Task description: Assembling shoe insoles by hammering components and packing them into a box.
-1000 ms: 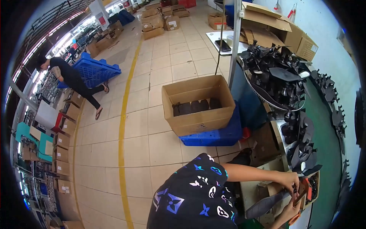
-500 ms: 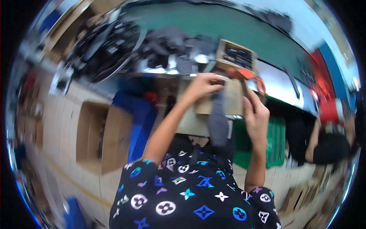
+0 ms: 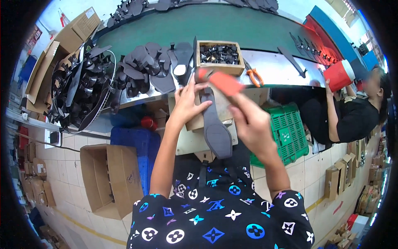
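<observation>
A dark grey shoe sole (image 3: 217, 135) lies over a pale block (image 3: 195, 123), its wide toe end toward me. My left hand (image 3: 188, 103) grips the sole's narrow heel end, thumb on its upper side. My right hand (image 3: 253, 120) is closed round a hammer with an orange-red head (image 3: 226, 82), blurred by motion. The hammer head is above the block, close to my left fingertips. What lies under the hammer head is hidden.
Behind my hands stands a wooden box (image 3: 219, 62) of small black pieces, beside orange-handled pliers (image 3: 255, 77). Soles are heaped left (image 3: 143, 58). A green crate (image 3: 286, 133) and a cardboard box (image 3: 110, 178) flank me. Right, another person holds a red container (image 3: 339, 76).
My right hand has come over the block, with the hammer swung left toward my left hand. The left hand now sits lower along the heel end. The whole view has shifted.
</observation>
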Motion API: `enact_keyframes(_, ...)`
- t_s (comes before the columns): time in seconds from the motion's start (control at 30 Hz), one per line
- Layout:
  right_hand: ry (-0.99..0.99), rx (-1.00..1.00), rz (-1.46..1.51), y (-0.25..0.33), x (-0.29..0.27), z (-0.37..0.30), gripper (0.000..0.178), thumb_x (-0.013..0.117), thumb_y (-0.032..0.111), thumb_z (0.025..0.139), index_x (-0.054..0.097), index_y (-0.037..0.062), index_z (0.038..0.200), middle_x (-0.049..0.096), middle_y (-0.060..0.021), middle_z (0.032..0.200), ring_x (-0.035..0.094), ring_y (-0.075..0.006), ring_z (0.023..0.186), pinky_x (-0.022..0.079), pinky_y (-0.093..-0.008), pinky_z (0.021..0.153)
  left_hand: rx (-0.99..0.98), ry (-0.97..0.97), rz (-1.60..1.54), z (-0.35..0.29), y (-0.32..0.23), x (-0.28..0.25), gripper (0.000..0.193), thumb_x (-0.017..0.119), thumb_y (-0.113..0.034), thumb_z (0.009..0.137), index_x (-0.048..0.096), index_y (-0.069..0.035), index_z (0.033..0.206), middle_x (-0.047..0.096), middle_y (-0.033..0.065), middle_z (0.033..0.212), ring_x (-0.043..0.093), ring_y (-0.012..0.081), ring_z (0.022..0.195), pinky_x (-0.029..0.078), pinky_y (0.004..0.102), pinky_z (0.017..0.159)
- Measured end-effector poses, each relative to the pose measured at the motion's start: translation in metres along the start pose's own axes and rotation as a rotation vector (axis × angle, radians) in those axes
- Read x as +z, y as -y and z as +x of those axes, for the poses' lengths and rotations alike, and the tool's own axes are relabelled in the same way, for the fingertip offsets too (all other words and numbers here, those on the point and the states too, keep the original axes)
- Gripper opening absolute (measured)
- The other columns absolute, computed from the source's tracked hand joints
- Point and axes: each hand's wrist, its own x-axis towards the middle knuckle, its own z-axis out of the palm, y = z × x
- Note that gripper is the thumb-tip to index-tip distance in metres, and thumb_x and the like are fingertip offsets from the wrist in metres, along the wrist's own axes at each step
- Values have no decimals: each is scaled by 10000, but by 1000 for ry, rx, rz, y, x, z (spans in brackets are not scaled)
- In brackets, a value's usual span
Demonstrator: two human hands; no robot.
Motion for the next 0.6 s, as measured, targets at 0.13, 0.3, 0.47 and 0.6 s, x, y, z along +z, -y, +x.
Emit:
enact_keyframes(0.13, -164, -81, 67, -6, -6, -11, 267, 581, 85, 948, 574, -81, 1157, 637, -108, 811, 591, -150, 655, 489, -270, 595, 24, -58, -130, -3, 5, 5, 856, 736, -405, 775, 341, -115, 1477, 595, 5, 1318, 391, 217, 1361, 163, 502, 1121)
enact_keyframes(0.3, 207, 417, 238, -30, 19, -9, 354, 623, 70, 911, 568, -2, 1254, 665, -219, 927, 682, -241, 757, 524, -357, 660, 47, -145, 38, 6, 2, 2, 411, 721, -355, 789, 679, -138, 1135, 629, 10, 1269, 438, 249, 1339, 249, 497, 1093)
enact_keyframes(0.47, -10, 215, 99, -47, 11, -7, 334, 655, 84, 897, 614, 12, 1220, 644, -149, 829, 581, -203, 609, 485, -316, 590, 262, -189, -107, -3, -30, -23, 184, 697, -209, 815, 689, -43, 895, 692, 102, 971, 645, 293, 997, 487, 383, 821)
enact_keyframes(0.6, 90, 78, -108, -67, 23, -7, 342, 677, 135, 877, 632, 44, 1204, 637, -135, 839, 607, -263, 621, 493, -345, 577, 100, 115, -532, -57, -70, -42, 212, 651, -190, 868, 656, 22, 859, 639, 130, 790, 629, 224, 709, 478, 309, 646)
